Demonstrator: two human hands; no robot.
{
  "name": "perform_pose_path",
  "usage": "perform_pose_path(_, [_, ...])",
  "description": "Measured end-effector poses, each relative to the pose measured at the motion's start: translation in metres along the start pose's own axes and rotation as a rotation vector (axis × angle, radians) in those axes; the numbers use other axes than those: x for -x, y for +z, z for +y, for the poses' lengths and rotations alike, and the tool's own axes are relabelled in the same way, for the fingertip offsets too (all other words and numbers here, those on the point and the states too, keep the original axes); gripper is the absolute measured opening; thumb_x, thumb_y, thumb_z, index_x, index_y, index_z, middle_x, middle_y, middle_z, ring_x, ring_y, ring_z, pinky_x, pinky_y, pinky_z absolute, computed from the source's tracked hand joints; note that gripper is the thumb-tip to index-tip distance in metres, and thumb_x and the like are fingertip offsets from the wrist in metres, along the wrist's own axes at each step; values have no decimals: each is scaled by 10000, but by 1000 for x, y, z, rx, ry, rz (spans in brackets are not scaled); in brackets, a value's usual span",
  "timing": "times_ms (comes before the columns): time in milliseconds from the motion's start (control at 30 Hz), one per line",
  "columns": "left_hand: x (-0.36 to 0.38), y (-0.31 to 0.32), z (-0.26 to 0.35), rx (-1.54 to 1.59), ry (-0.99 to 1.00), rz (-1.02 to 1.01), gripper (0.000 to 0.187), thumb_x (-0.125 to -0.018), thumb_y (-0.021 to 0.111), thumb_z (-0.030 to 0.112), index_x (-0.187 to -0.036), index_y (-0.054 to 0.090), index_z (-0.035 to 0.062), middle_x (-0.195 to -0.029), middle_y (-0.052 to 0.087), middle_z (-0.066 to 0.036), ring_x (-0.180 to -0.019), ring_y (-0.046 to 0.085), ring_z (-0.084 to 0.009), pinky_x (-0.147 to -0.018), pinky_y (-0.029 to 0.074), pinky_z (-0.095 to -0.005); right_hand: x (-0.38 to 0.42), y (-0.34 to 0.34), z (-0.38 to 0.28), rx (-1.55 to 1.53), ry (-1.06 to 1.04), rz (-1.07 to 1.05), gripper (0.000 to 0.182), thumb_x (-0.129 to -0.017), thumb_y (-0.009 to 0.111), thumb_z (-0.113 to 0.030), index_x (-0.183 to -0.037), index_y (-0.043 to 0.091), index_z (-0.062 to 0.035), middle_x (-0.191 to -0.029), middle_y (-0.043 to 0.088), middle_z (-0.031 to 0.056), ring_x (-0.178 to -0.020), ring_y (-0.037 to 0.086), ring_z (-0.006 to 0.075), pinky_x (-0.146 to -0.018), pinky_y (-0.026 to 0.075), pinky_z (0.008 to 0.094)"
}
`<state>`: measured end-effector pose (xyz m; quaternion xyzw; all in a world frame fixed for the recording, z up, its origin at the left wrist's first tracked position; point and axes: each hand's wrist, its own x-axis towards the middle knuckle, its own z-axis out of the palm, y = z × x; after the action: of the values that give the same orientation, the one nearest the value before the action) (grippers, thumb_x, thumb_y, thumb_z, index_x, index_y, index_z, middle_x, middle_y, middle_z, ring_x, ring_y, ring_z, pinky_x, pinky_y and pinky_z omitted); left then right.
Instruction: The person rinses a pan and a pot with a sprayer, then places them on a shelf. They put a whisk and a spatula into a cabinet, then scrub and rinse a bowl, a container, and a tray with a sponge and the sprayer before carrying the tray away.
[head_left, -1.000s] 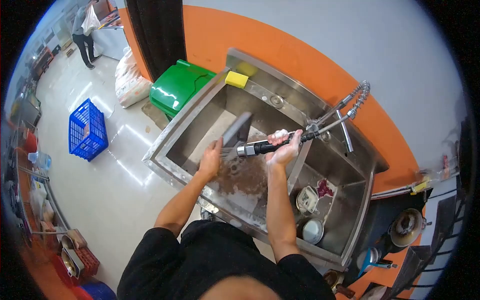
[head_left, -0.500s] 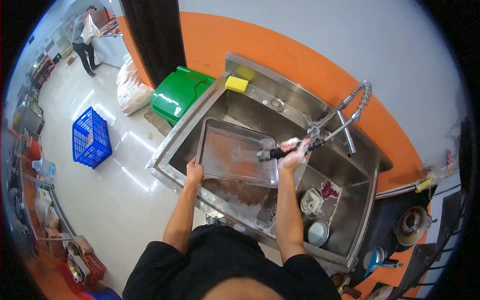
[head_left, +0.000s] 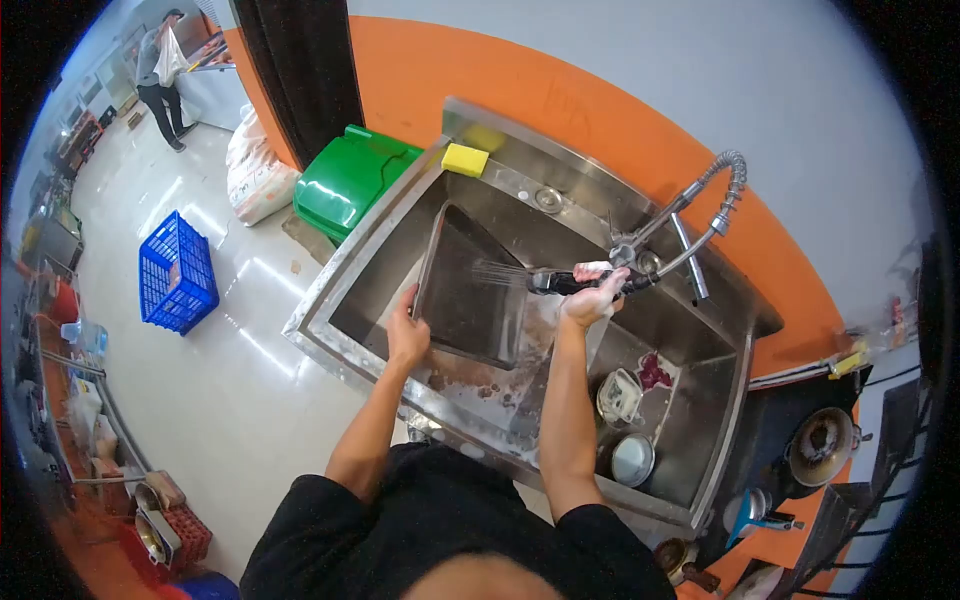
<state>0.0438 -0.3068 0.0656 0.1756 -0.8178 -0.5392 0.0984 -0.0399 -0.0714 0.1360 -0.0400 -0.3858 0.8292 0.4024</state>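
My left hand [head_left: 408, 332] grips the near left rim of a rectangular metal tray [head_left: 465, 305], which is tilted up inside the left sink basin. My right hand [head_left: 595, 298], with suds on its fingers, is wrapped round the black spray nozzle [head_left: 548, 283] of the faucet. Water jets fan out leftward from the nozzle onto the tray's inner face. Foam and brownish water lie in the basin below the tray. The nozzle's hose [head_left: 735, 185] arches up at the right.
A yellow sponge [head_left: 465, 160] rests on the back left sink ledge. In the right basin are a white bowl [head_left: 633, 460], another container [head_left: 620, 396] and reddish scraps [head_left: 654, 372]. A green bin [head_left: 350, 185] adjoins the sink; a blue crate [head_left: 178, 275] sits on the floor. Another person [head_left: 158, 85] stands far left.
The tray has tipped from nearly flat to a steeper tilt, and the water in it has drained off. My left hand has shifted slightly right; the nozzle has moved slightly right and up.
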Motion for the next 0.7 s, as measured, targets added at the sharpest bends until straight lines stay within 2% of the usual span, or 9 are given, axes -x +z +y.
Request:
perform_pose_path(67, [-1,-6,-8,28,153,19,581,-666,463,-83,-1229,511,55,-1099,579,-243,-1053,557,-366,-903,419,-365,4,-12,10,48,28,-6,444,-958,374,-383,-634,379,-80,-543,394,30,-489,397,146,-493,361,281])
perform_pose_path(167, [0,-13,-6,-40,297,97,591,-660,451,-99,-1227,518,55,-1092,583,-244,-1060,556,-358,-911,416,-361,19,-11,18,60,70,-65,448,-946,395,-416,-646,378,-83,-548,385,24,-493,392,138,-482,350,270])
perform_pose_path(233, [0,-16,-1,-6,263,102,590,-657,444,-109,-1223,517,39,-1090,588,-240,-1059,562,-347,-917,415,-347,31,-2,10,-156,373,-16,460,-933,413,-445,-643,367,-91,-544,376,23,-478,371,134,-473,336,265])
perform_pose_path(300, [-1,-14,-7,28,222,102,588,-653,437,-118,-1219,516,23,-1087,593,-236,-1058,567,-335,-922,413,-334,36,19,-1,-282,480,-34,492,-915,412,-494,-626,355,-100,-533,353,24,-475,344,146,-479,324,278])
perform_pose_path(400, [-16,-3,-18,242,142,166,549,-664,408,-134,-1196,510,-49,-1073,617,-199,-1026,588,-238,-916,404,-287,40,35,-4,-423,610,-107,500,-919,408,-483,-602,345,-102,-518,343,24,-454,330,154,-473,333,299])
perform_pose_path(500, [-22,10,-19,283,30,114,528,-674,401,-145,-1182,516,-54,-1082,607,-200,-1043,573,-226,-928,395,-285,48,38,-6,-325,661,-120,491,-927,407,-461,-601,344,-99,-496,347,31,-426,324,157,-451,332,307])
perform_pose_path(567, [-25,16,-21,308,53,72,517,-686,414,-147,-1189,496,-62,-1094,598,-202,-1053,566,-236,-928,393,-286,46,18,14,-275,599,-130,475,-938,407,-426,-599,363,-96,-484,380,40,-402,348,156,-419,333,305])
perform_pose_path(633, [-18,18,-12,306,96,86,539,-673,409,-146,-1196,493,-49,-1050,612,-157,-955,601,-213,-858,437,-274,33,-11,26,42,408,-121,452,-937,436,-389,-604,394,-86,-494,419,44,-406,388,147,-402,331,281])
perform_pose_path(700, [-17,13,-10,369,51,64,542,-680,412,-143,-1212,471,-56,-1052,607,-169,-962,597,-215,-856,439,-278,20,-30,18,109,347,-121,404,-926,494,-322,-608,420,-84,-509,436,26,-413,402,121,-404,326,249])
